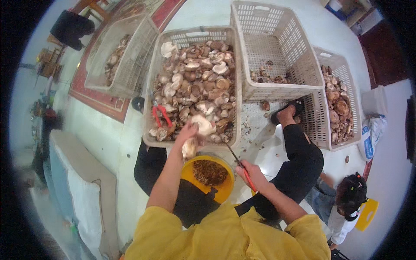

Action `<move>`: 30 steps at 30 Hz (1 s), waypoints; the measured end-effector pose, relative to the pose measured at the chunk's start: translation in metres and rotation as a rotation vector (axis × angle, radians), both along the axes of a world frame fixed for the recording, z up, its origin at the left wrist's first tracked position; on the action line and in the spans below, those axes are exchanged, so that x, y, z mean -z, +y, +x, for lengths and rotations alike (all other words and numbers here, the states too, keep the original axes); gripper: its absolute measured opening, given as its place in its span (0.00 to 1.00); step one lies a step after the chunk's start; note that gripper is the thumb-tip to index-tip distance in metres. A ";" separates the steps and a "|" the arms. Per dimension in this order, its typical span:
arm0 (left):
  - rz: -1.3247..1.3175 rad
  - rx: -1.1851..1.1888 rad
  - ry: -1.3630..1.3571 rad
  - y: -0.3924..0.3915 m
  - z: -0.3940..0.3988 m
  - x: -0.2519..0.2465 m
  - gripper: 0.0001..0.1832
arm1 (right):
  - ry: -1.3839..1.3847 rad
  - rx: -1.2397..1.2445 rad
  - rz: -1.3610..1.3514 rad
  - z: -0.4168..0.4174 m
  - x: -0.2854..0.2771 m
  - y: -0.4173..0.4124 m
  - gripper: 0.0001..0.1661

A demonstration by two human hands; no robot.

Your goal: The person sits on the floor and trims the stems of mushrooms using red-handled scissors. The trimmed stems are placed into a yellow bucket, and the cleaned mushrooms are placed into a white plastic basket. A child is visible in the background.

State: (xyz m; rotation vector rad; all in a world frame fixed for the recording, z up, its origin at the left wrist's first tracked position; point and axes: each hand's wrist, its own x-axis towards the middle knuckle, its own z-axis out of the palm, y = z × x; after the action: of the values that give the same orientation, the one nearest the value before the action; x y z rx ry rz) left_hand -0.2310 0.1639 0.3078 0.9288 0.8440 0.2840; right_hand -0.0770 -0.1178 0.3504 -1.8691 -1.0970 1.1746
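Note:
My left hand [188, 132] is above the near rim of a plastic crate [238, 84] heaped with brown and pale mushrooms [198, 84]. Its blurred fingers grip a large pale mushroom [204, 125]. Another mushroom [189, 148] shows beneath the hand, over the rim; whether it is held too is unclear. In my right hand [252, 174] is a red-handled cutting tool [248, 180], its narrow dark blade angled towards the crate's near right corner. A second tool with red handles [161, 114] lies on the mushrooms at left. Below my hands, a yellow bucket [230, 182] contains brown trimmings [209, 172].
More crates stand around: one [136, 55] at left with mushrooms, one [282, 86] behind right with a few scraps, one [328, 130] at right filled with mushrooms. Scraps litter the floor [253, 130]. A person [347, 201] sits low at my right. A white bag [370, 136] lies beyond.

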 end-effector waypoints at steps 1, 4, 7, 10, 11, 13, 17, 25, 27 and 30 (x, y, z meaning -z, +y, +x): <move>-0.053 -0.008 -0.049 -0.024 -0.011 -0.014 0.25 | 0.041 -0.001 -0.068 -0.005 -0.005 0.005 0.21; -0.234 -0.004 -0.078 -0.083 -0.047 -0.030 0.31 | -0.035 -0.084 -0.114 -0.018 -0.031 0.029 0.20; -0.470 -0.131 0.028 -0.130 -0.067 -0.041 0.38 | -0.406 -0.266 0.115 -0.031 -0.042 0.028 0.23; -0.433 -0.333 0.295 -0.159 -0.056 -0.066 0.37 | -0.519 -0.373 0.126 -0.041 -0.046 0.018 0.25; -0.459 -0.328 0.271 -0.165 -0.058 -0.070 0.37 | -0.507 -0.397 0.086 -0.043 -0.045 0.013 0.25; -0.507 -0.313 0.231 -0.178 -0.064 -0.074 0.37 | -0.442 -0.440 0.007 -0.049 -0.044 0.002 0.26; -0.460 -0.499 0.384 -0.203 -0.052 -0.081 0.36 | -0.255 -0.523 -0.215 -0.061 -0.045 -0.019 0.25; -0.590 -0.264 0.111 -0.187 -0.116 -0.066 0.23 | 0.118 -0.207 -0.253 -0.054 -0.019 -0.049 0.25; -0.447 -0.363 -0.068 -0.143 -0.102 -0.080 0.21 | 0.133 -0.113 -0.299 -0.039 -0.015 -0.046 0.24; -0.194 -0.195 -0.046 -0.062 -0.054 -0.085 0.24 | 0.111 -0.110 -0.258 -0.031 -0.014 -0.040 0.21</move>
State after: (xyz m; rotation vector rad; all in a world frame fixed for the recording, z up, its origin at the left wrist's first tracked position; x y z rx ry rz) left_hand -0.2851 0.1020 0.3928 0.6582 0.9045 0.3834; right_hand -0.1079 -0.1574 0.3640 -1.9265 -1.0379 1.5256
